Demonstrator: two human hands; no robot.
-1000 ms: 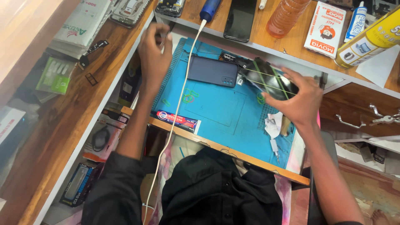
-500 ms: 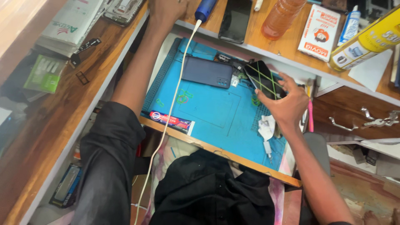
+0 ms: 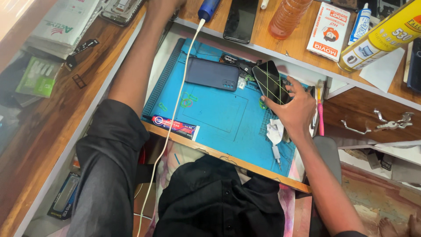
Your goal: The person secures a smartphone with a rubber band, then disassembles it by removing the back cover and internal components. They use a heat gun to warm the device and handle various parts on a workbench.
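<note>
At three o'clock on the blue mat (image 3: 219, 118), the right hand (image 3: 296, 109) grips a rubber-banded phone (image 3: 269, 83); fingers wrap its lower edge. Left hand, twelve o'clock: grip unclear.

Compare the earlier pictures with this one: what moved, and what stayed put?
The left hand left the blue mat and reached up onto the wooden shelf, now mostly out of frame. The right hand keeps holding the banded phone. The dark phone stayed put.
</note>
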